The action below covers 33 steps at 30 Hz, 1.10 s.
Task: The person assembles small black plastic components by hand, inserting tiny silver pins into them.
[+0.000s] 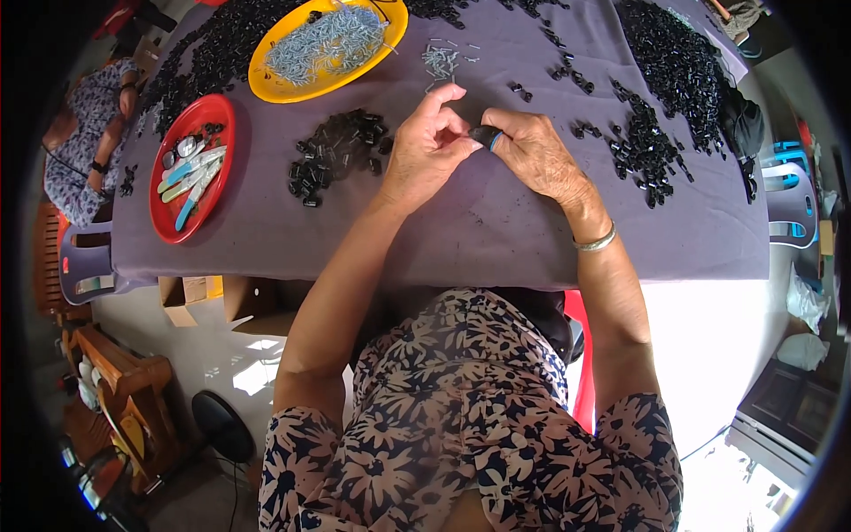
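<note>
My two hands meet above the middle of the table. In my right hand (539, 158), closed with a silver bangle at the wrist, is a small dark piece with a blue edge (484, 136); its kind is hard to make out. The thumb and a finger of my left hand (424, 151) pinch at the tip of that piece, while its other fingers are raised; whatever lies in the pinch is hidden. Left of my left hand lies a pile of small black cylindrical parts (332, 155). Just beyond my hands is a little heap of thin silver pins (441, 62).
A yellow tray (259, 78) full of silver pins stands at the far left. Nearer, a red tray (161, 217) holds blue- and green-handled tools. Large heaps of black parts (669, 71) cover the right side of the purple cloth (532, 244). Someone sits at the left (84, 151).
</note>
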Available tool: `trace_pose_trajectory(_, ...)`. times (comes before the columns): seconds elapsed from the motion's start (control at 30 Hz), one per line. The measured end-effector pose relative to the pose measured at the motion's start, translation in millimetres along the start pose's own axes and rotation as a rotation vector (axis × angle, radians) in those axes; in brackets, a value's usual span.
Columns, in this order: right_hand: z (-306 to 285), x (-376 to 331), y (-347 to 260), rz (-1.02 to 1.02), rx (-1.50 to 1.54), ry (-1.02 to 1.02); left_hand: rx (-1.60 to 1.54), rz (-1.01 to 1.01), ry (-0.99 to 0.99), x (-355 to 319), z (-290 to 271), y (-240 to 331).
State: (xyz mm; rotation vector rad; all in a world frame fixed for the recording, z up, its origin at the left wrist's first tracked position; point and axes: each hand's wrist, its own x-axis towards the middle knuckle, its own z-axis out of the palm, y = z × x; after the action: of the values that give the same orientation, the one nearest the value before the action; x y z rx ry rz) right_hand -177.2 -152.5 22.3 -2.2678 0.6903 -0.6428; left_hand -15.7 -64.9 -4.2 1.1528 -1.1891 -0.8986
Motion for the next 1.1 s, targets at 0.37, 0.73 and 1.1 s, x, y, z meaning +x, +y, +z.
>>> trace_pose_trajectory(0.37,-6.4,2.7,-1.8,0.124,-0.033,-0.138,0.095,0.018,-0.005,-1.2,1.2,-0.5)
trace_pose_trajectory(0.73,-9.6,-0.3,0.8,0.171,0.188,-0.154,0.007,0.005,-0.034,1.7,-1.3,0.1)
trace_pose_trajectory(1.1,-10.9,-1.0,-4.9,0.302,0.511,-0.169,0.018,-0.090,-0.094,7.3,-12.8,4.8)
